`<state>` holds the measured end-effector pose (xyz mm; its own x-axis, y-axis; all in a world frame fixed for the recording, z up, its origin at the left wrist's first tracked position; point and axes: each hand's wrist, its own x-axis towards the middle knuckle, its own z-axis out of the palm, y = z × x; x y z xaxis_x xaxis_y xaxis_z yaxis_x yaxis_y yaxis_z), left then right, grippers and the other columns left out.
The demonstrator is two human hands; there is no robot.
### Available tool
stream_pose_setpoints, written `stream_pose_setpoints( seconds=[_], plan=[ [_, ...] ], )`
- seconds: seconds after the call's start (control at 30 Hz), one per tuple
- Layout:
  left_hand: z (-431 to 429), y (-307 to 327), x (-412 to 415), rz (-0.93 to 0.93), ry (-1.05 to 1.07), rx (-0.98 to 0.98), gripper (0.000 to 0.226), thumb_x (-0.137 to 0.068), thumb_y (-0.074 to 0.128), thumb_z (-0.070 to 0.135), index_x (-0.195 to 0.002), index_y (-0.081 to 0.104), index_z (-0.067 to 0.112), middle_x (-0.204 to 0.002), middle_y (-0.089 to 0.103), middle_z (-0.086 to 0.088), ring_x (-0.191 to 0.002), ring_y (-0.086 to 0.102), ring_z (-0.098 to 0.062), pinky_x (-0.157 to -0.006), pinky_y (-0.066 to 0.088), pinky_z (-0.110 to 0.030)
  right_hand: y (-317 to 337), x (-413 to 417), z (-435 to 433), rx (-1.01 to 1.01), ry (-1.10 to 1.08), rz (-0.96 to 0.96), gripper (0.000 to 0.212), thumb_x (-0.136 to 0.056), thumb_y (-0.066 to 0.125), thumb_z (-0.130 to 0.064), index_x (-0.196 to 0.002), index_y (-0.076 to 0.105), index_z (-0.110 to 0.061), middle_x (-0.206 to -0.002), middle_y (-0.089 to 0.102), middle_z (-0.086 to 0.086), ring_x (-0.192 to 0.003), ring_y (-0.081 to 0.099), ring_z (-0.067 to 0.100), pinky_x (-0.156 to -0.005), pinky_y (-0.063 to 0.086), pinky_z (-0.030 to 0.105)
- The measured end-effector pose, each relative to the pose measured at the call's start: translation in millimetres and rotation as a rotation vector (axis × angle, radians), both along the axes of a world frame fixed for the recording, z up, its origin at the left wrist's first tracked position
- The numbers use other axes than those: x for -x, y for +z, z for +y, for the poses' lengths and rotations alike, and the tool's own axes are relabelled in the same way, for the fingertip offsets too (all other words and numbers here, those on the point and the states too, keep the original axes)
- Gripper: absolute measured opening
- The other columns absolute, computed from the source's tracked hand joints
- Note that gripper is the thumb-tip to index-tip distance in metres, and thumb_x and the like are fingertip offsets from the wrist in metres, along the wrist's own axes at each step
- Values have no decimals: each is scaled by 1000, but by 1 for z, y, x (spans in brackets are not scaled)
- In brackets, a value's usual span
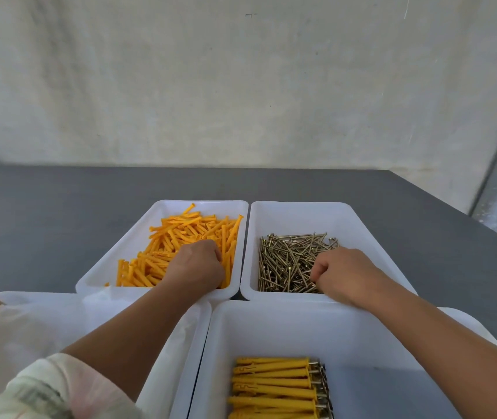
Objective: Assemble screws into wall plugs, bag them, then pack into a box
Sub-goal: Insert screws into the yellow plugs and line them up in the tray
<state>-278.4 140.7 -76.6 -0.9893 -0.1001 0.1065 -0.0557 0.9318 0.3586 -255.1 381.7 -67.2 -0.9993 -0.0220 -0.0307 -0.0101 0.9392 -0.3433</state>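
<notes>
Left hand (194,264): centre of the frame, fingers curled down into the loose orange wall plugs (180,234) in their white tray (138,234). The fingertips are hidden, so I cannot tell if you hold one.
Right hand (342,275): right of centre, fist-like over the screws (286,258) in the neighbouring tray (301,216). What it has hold of cannot be told either.
Finished sets (274,385): bottom of the frame, lying in a row in the near tray (271,328).
Risk, tangle: the screws lie crossed, so you may lift several and drop extras on the bench (44,213).
Risk, points: grabbing blind into the pile could prick your fingers.
Risk, mixing: a dropped screw or plug could land among the finished sets.
Risk, forearms: they cross the tray rims and could nudge a tray.
</notes>
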Motion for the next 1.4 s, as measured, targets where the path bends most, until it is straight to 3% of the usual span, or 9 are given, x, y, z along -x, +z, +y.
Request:
stream_pose_setpoints(
  seconds=[0.27,0.47,0.67,0.93,1.03,1.13,1.23,1.3,1.4],
  plan=[
    [1,-3,2,50,24,24,20,-85,52,10,-96,63,23,-91,61,3,-84,56,-15,-70,51,-27,-6,0,4,111,15,121,40,-85,48,-1,-75,63,-37,-76,50,-24,-72,46,-2,-53,33,9],
    [-1,-7,1,101,13,45,21,-86,49,11,-88,57,30,-83,56,9,-77,52,-11,-59,43,-23,-10,0,5,133,4,178,39,-85,47,-1,-84,67,-35,-78,49,-24,-73,48,-1,-53,33,11],
    [0,-5,-3,194,51,5,13,-93,54,22,-97,57,33,-100,48,2,-82,50,-17,-53,32,-24,-8,-1,5,126,31,187,36,-80,51,2,-82,68,-30,-79,52,-19,-73,48,-3,-55,34,11],
    [0,5,-20,454,52,-328,9,-94,58,24,-102,60,25,-101,61,3,-85,57,-17,-65,41,-26,-5,-7,1,13,27,211,29,-83,49,-4,-78,69,-24,-89,54,-10,-82,54,12,-72,46,26],
    [0,12,-30,533,42,-466,6,-94,59,23,-97,58,28,-85,58,15,-78,55,-5,-62,36,-14,-5,-8,1,-10,0,196,27,-82,45,-8,-68,59,-27,-92,57,-4,-80,56,15,-63,39,24],
    [4,22,-42,578,-11,-533,8,-95,58,23,-96,55,31,-83,56,20,-78,54,0,-65,35,-9,-6,-9,2,-26,-22,195,26,-81,44,-8,-64,54,-25,-84,55,-5,-82,52,10,-54,31,22],
    [9,32,-54,576,-39,-600,7,-95,58,25,-96,55,31,-80,60,18,-72,56,0,-62,42,-11,-4,-11,1,7,-30,202,30,-83,44,-6,-61,50,-26,-83,49,-8,-90,42,8,-61,34,22],
    [14,39,-61,537,-50,-653,6,-95,57,26,-95,54,32,-78,62,13,-62,56,-1,-53,44,-12,-2,-14,1,36,-30,209,31,-84,45,-5,-63,54,-26,-84,54,-8,-82,50,9,-64,40,25],
    [22,51,-72,455,-82,-802,5,-94,57,22,-96,58,26,-81,67,6,-72,64,-6,-64,55,-24,4,-19,4,102,-46,233,31,-87,45,-4,-78,66,-24,-81,57,-14,-74,53,4,-59,44,21]
  ],
)
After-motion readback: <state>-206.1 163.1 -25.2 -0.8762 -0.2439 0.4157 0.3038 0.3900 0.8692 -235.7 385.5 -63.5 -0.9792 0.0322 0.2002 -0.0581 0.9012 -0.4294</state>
